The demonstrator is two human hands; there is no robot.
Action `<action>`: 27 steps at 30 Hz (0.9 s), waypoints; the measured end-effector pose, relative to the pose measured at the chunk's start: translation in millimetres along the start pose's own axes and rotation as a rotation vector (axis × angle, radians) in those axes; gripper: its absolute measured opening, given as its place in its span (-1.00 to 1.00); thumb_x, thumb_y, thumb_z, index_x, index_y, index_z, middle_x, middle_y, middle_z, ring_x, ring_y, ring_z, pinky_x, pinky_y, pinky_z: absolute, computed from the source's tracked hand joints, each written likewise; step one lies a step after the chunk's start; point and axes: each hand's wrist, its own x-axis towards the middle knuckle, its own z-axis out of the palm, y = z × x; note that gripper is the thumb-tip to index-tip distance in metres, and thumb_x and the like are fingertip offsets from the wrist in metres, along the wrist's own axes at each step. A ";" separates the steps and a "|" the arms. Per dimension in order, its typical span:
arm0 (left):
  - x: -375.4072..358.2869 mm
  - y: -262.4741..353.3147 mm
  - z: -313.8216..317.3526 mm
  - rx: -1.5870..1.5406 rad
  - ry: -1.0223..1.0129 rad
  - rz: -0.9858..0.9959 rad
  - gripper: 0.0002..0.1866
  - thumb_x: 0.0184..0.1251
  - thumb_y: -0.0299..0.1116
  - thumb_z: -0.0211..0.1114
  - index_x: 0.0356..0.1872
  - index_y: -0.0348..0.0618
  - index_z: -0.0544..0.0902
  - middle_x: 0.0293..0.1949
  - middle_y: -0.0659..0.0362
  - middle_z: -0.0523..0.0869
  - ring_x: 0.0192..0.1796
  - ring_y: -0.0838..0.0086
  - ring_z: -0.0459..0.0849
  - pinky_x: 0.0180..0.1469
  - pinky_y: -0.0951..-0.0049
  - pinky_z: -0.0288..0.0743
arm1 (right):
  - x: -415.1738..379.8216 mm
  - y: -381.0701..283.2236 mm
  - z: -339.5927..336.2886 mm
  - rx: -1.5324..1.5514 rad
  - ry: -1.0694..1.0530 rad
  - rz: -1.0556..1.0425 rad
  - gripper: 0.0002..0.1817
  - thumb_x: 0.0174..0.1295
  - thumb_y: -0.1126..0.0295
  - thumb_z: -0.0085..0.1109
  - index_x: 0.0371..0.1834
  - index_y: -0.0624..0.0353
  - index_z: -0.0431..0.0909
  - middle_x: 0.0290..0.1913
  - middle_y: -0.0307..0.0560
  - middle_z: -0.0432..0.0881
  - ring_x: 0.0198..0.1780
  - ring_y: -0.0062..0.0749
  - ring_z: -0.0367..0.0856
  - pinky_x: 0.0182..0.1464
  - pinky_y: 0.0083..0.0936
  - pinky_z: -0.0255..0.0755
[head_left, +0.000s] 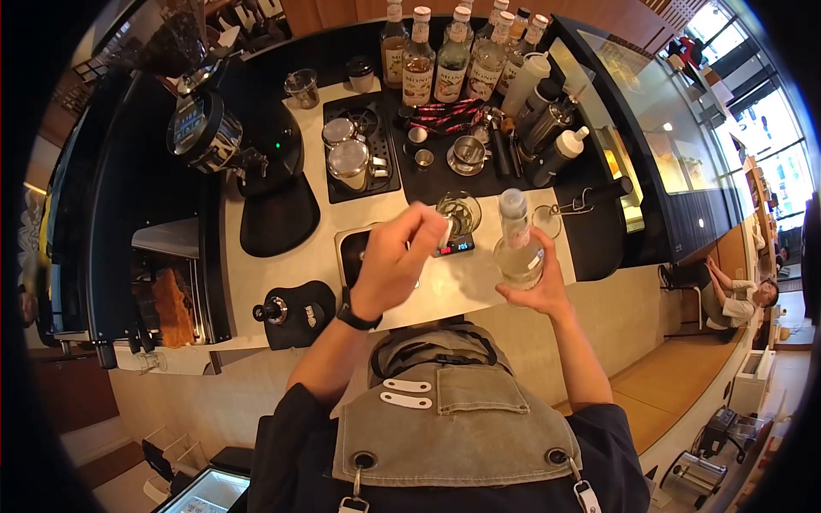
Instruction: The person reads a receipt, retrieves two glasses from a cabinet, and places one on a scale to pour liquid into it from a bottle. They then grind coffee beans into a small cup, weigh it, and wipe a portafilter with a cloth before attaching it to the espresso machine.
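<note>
My right hand [545, 280] is wrapped round a clear glass bottle [517, 256] of pale liquid, held roughly upright over the front of the counter. To its left, my left hand [395, 263] is closed, thumb against curled fingers. A small whitish bit shows at its fingertips, but I cannot tell what it is. Just beyond those fingertips a clear glass cup [460, 212] stands on a small digital scale [455, 248] with a lit display. A dark-rimmed tray [352, 256] set in the counter is partly hidden behind my left hand.
Syrup bottles [417, 68] line the back, with squeeze bottles [566, 150] to their right. Steel pitchers [349, 161] stand on a black drip tray [376, 120]. A coffee grinder [205, 132] is at left, a tamper [274, 310] on a black mat. A person [744, 299] sits far right.
</note>
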 end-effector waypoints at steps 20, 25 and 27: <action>36.0 41.4 47.9 0.453 -0.335 0.378 -0.67 0.40 -0.32 0.51 0.10 -0.23 0.75 -0.17 0.08 0.76 -0.27 0.29 0.71 -0.19 0.40 0.59 | -25.2 -8.2 -61.9 0.056 -0.376 0.244 0.14 -0.12 0.23 0.70 0.61 0.06 0.24 0.23 0.22 0.68 0.28 0.07 0.69 0.34 -0.20 0.52; 32.2 44.6 59.5 0.348 -0.373 0.259 -0.61 0.38 -0.42 0.49 0.20 -0.19 0.71 -0.13 0.05 0.75 -0.22 0.22 0.74 -0.12 0.31 0.67 | -21.7 9.3 -80.5 0.217 -0.530 0.231 0.15 -0.13 0.26 0.68 0.62 0.04 0.23 0.25 0.16 0.67 0.29 -0.01 0.67 0.36 -0.25 0.47; 24.5 61.2 61.3 0.434 -0.332 0.015 -0.58 0.39 -0.47 0.45 0.25 -0.18 0.66 -0.14 0.06 0.74 -0.21 0.20 0.74 -0.12 0.25 0.67 | -18.4 7.9 -84.8 0.195 -0.548 0.271 0.14 -0.13 0.28 0.68 0.62 0.04 0.23 0.27 0.13 0.65 0.31 -0.05 0.65 0.37 -0.26 0.45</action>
